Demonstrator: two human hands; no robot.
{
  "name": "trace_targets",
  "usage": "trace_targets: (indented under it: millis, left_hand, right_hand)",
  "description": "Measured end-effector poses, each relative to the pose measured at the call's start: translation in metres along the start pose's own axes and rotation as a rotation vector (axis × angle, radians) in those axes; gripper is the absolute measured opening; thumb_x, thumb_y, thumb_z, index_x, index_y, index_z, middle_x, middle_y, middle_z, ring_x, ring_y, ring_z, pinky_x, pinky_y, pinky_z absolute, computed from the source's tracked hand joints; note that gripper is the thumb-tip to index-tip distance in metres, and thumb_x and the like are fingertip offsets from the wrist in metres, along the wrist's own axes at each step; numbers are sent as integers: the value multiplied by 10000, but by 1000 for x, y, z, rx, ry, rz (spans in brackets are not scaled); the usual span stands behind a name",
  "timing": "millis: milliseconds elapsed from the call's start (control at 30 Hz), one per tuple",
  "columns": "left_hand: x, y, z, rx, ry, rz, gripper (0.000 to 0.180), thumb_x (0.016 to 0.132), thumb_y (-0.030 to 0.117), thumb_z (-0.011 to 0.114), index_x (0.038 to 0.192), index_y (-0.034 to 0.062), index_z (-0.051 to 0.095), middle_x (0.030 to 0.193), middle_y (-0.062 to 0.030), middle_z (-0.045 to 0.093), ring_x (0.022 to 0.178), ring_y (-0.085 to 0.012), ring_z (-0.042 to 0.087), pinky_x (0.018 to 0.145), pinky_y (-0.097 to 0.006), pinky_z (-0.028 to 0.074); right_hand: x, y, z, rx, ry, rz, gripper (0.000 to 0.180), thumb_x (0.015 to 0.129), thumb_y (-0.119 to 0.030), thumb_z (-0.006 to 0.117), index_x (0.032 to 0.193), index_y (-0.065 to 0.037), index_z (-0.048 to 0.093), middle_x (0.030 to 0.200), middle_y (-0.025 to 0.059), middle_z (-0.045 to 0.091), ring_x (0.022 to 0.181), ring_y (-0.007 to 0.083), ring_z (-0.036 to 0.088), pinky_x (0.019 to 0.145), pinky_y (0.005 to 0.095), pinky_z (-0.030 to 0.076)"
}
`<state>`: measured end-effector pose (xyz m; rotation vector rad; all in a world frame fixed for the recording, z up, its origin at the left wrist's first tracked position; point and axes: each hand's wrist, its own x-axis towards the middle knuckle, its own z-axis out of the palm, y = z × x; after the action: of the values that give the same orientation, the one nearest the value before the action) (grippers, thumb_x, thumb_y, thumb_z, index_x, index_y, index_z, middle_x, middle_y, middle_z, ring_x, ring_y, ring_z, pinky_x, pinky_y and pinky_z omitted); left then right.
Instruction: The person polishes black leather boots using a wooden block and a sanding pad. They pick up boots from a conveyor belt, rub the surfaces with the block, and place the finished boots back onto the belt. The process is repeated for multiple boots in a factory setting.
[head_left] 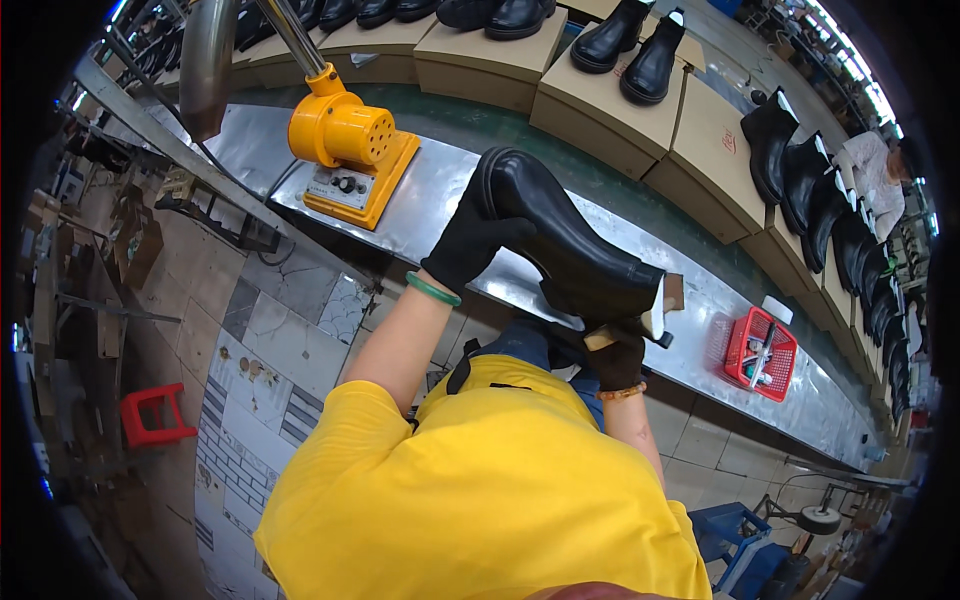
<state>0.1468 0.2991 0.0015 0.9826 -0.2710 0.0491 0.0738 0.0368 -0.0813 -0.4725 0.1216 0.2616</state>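
Observation:
A black ankle boot (575, 240) is held tilted above the metal bench, its toe toward the upper left and its opening toward the lower right. My left hand (475, 235), in a black glove, is closed round the toe end. At the boot's shaft my right hand (617, 362), also gloved in black, is closed around a small tan block-shaped piece (600, 338); its fingers are partly hidden. Pale lining shows at the boot's opening, with a brown flat piece (674, 292) sticking out beside it.
A yellow machine (345, 140) with a control panel stands on the metal bench (445, 190), left of the boot. Toward the right lies a red basket (760, 355) holding small items. Cardboard boxes (610, 115) carry rows of black boots behind. A red stool (158, 415) is at left.

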Motion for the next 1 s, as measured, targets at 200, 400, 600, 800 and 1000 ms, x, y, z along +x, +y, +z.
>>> trace_targets:
  millis: [200,400,600,800,1000]
  left_hand:
    - [-6,-16,-23,-308,-58,-64,639,685,-70,676,1270,49,446,1204,-96,544,1107,-216,539,941,-355,456]
    - [-2,-27,-29,-469,-165,-82,581,733,-29,615,1279,50,437,1211,-111,542,1114,-239,539,955,-371,449]
    - [4,-56,-3,-527,1,-204,599,824,287,649,1321,57,408,1296,-112,491,1195,-265,475,1038,-415,366]
    - [-6,-80,38,-575,89,-448,482,859,299,612,1265,80,470,1177,-93,555,1081,-216,535,973,-363,421]
    - [-4,-86,49,-338,186,-521,368,811,252,600,1116,48,579,1002,-78,614,965,-197,577,883,-319,466]
  right_hand:
    - [6,16,-27,-1324,-71,-222,501,795,-253,624,1247,-89,482,1281,97,517,1180,258,486,1026,399,365]
    - [-7,4,22,233,120,39,431,721,56,468,1129,-74,515,1295,157,492,1191,325,481,978,481,425]
    - [-2,-3,21,69,193,-78,327,722,72,487,1001,-88,552,1360,100,453,1176,280,497,970,436,445]
    - [-3,-21,27,46,-36,-262,363,710,115,467,964,-123,573,1435,52,352,1295,276,375,1038,448,386]
    - [-6,-48,31,-388,-93,-485,322,691,123,499,897,-103,600,1429,68,351,1323,291,334,1026,442,386]
